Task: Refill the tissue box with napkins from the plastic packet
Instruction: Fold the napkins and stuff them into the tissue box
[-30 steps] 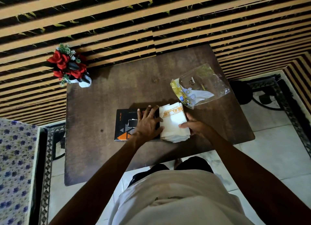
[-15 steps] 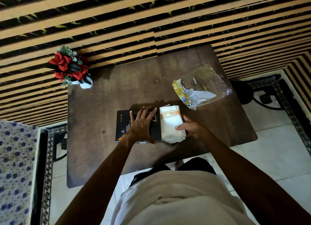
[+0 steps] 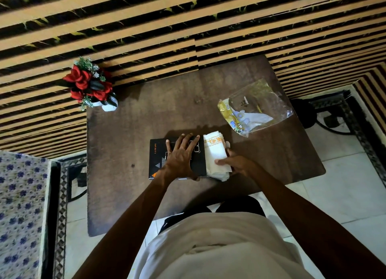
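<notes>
While left hand point(image 3: 181, 156) presses flat, fingers spread, on box point(image 3: 158, 159) near table's point(image 3: 129, 195) front edge, right hand point(image 3: 234, 166) grips napkins point(image 3: 215, 153) at box's right end. Push squarely, keeping stack flat. Packet point(image 3: 253, 108) near right edge.

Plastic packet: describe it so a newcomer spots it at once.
On the dark wooden table, look to the far right corner, beyond the black tissue box and napkin stack. The plastic packet is the only clear, crinkled thing there, with a yellow printed edge.
</notes>
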`<state>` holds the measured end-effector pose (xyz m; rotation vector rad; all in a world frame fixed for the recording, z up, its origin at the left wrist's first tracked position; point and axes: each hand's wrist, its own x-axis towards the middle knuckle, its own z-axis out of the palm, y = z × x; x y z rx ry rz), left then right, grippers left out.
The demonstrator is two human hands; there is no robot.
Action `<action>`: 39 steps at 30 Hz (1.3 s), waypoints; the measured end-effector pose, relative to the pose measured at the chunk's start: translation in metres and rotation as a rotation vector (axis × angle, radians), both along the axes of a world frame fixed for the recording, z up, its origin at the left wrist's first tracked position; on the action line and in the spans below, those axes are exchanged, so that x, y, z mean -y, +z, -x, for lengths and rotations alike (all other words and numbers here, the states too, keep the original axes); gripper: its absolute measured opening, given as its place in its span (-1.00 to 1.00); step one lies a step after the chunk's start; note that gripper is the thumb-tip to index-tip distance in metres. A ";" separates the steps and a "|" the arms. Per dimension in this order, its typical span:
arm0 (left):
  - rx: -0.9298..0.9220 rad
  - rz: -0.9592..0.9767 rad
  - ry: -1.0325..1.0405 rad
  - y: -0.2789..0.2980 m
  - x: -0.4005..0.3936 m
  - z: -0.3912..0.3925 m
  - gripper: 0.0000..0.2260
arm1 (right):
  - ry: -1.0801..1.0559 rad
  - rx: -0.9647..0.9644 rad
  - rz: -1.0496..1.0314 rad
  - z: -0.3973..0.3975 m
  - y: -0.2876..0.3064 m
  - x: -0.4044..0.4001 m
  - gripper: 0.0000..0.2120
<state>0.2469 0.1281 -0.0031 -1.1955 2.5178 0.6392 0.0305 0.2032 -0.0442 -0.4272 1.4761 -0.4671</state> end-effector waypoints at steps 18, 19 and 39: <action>-0.048 -0.020 0.101 -0.005 0.027 -0.080 0.34 | -0.072 -0.042 0.022 -0.039 -0.006 0.020 -0.62; -0.047 -0.019 0.098 -0.005 0.028 -0.080 0.34 | -0.085 -0.058 0.024 -0.039 -0.004 0.023 -0.63; -0.088 -0.017 0.119 -0.003 0.028 -0.081 0.30 | -0.059 -0.107 0.005 -0.072 -0.006 0.053 -0.82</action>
